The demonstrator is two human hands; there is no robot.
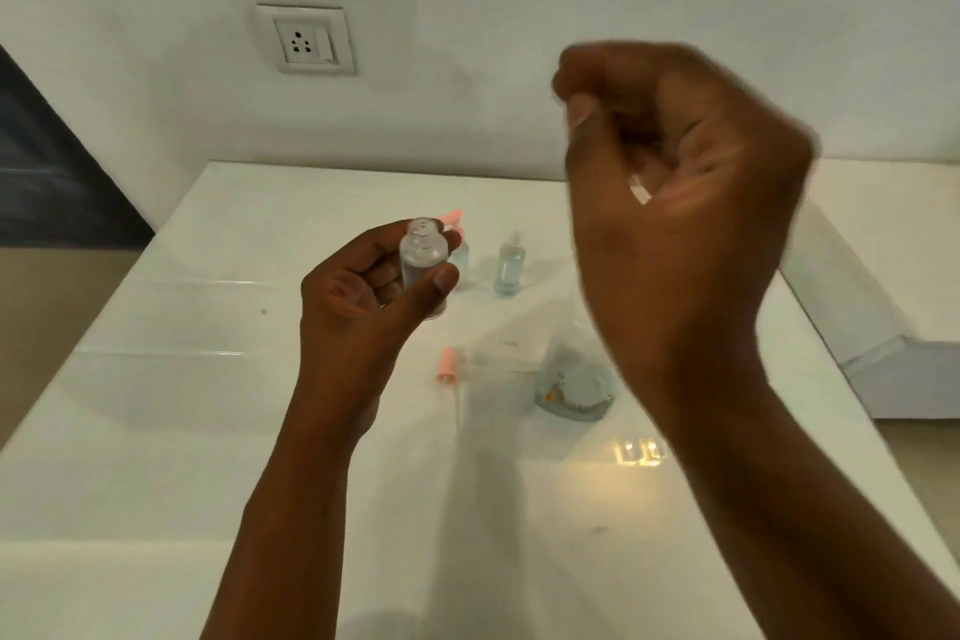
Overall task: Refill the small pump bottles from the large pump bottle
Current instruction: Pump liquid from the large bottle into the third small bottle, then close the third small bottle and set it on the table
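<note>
1. White wall and a white countertop [208, 431] are recorded; a wall socket [305, 39] is set well above and left of the small open bottle [423, 257], taken here as the landmark.
2. The small open bottle, clear and uncapped, is gripped upright by the left hand [363, 291], thumb in front and fingers behind, above the countertop.
3. Below it, a pink pump head [450, 365] with its dip tube is seen lying on the countertop.
4. Just behind and right of it, two small bottles [510, 265] stand, one partly hidden.
5. Lower right of it, the large bottle [571, 390] stands, blurred and partly covered.
6. Right of it and higher, the right hand [675, 182] is raised with curled fingers; whether anything is held cannot be told.
</note>
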